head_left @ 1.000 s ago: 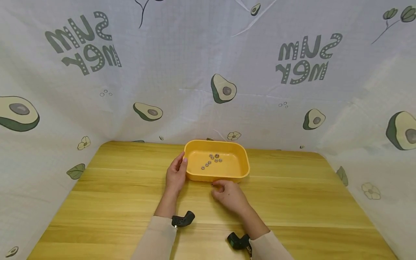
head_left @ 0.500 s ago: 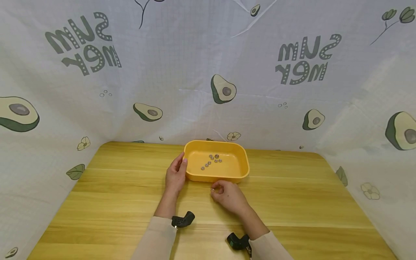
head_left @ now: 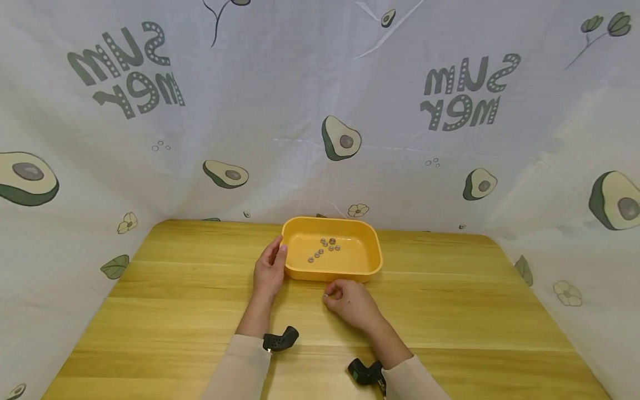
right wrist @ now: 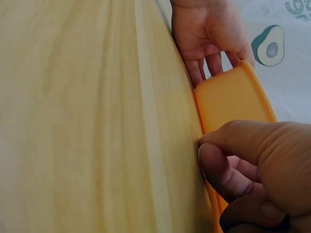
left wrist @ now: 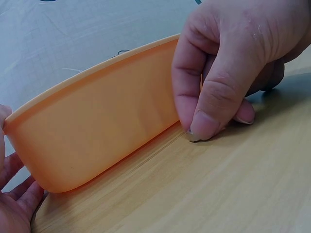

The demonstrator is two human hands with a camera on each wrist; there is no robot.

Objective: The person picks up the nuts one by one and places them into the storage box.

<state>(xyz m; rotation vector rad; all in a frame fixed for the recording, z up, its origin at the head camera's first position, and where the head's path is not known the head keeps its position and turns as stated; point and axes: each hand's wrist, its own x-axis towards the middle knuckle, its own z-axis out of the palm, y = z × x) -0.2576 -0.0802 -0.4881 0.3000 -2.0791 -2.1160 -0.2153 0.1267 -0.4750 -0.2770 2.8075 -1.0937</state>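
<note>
A yellow plastic tray (head_left: 374, 244) stands toward the back of the table, with several small metal nuts (head_left: 321, 251) scattered on its floor. My left hand (head_left: 269, 273) holds the tray's left end, thumb at the rim and fingers along the outer wall. In front of the tray's near wall, my right hand (head_left: 351, 303) pinches a small metal nut (left wrist: 193, 137) between thumb and index finger. The left wrist view shows the nut's edge low over the wood; the fingertips hide most of it. The tray's outer wall (left wrist: 102, 114) rises right behind the pinching fingers.
The wood-grain table (head_left: 450, 311) reaches up to a white curtain (head_left: 280, 100) printed with avocados. Each wrist wears a black camera, the left camera (head_left: 281, 339) and the right camera (head_left: 365, 372), both low over the table.
The nut between my right fingertips has turned and come slightly toward me; its face showed half a second ago and is now mostly covered. My left hand and the tray stay put.
</note>
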